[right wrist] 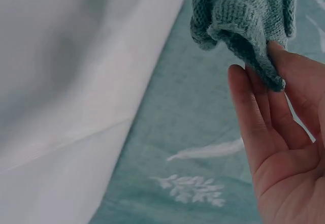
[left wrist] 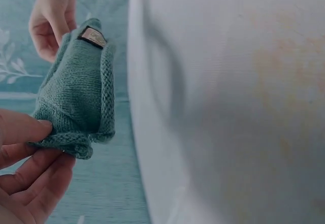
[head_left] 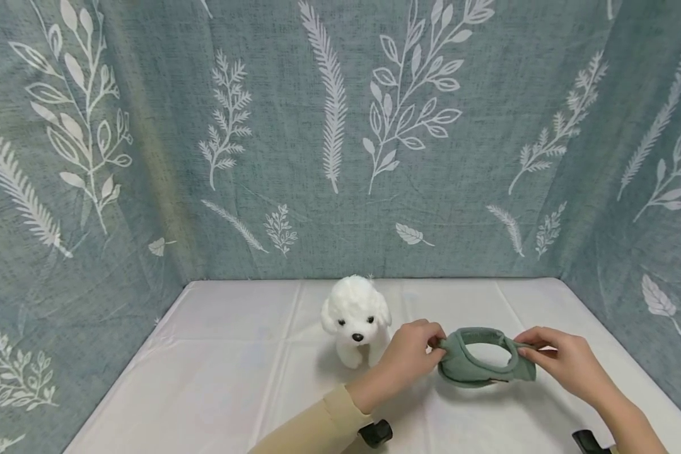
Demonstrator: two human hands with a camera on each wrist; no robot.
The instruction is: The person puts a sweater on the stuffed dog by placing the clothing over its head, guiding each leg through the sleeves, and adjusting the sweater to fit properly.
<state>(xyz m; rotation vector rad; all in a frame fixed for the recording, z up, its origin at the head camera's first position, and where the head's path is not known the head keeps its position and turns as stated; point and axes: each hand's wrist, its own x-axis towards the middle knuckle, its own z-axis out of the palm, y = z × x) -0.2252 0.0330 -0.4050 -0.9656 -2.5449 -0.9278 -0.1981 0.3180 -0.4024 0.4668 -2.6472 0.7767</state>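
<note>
Between my two hands a small green knitted garment (head_left: pixel 466 364) is stretched out over the white table, its rolled-rim opening facing up. My left hand (head_left: pixel 410 354) pinches its left end between thumb and fingers. At the other end, the thumb and fingers of my right hand (head_left: pixel 572 360) grip a corner. In the left wrist view a little sewn label (left wrist: pixel 93 36) shows near the garment's far end. The right wrist view shows a knitted flap (right wrist: pixel 264 69) held under the thumb. Just left of my left hand stands a white plush dog (head_left: pixel 356 309), facing me.
The white tablecloth (head_left: pixel 215 353) covers the table. A blue-green curtain (head_left: pixel 272 139) with white leaf prints hangs behind it and along both sides. Black wrist devices (head_left: pixel 376 434) show below both hands at the front.
</note>
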